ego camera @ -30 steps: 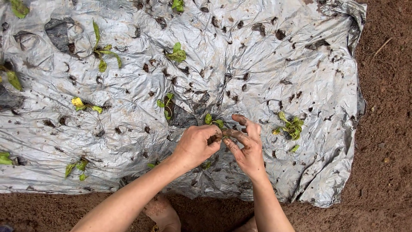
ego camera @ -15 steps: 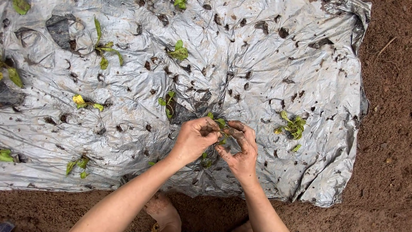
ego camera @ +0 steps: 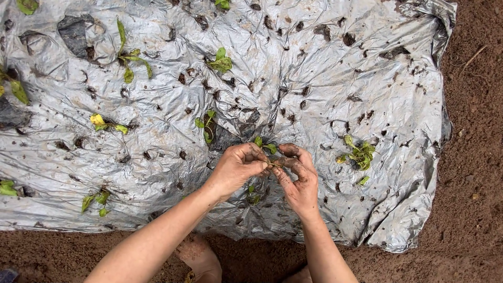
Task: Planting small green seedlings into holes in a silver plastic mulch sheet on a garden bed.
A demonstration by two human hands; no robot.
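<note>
Both my hands meet over a crinkled silver plastic sheet (ego camera: 314, 68) spread on brown soil. My left hand (ego camera: 238, 167) and my right hand (ego camera: 296, 175), both smeared with dirt, pinch the thin stem of a small green seedling (ego camera: 263, 145) between their fingertips. Its leaves stick up just above my fingers, beside a dark hole in the sheet. A few more small leaves (ego camera: 253, 195) lie below and between my wrists.
Other seedlings poke through holes in the sheet: one at the right (ego camera: 358, 154), one ahead (ego camera: 207, 126), one further up (ego camera: 220, 62), several to the left (ego camera: 107, 123). Bare brown soil (ego camera: 471, 157) borders the sheet on the right and near side. My foot (ego camera: 199, 259) shows below.
My hands have drawn together and lifted slightly up the sheet. My right hand's fingers, spread a second ago, have curled in onto the seedling stem.
</note>
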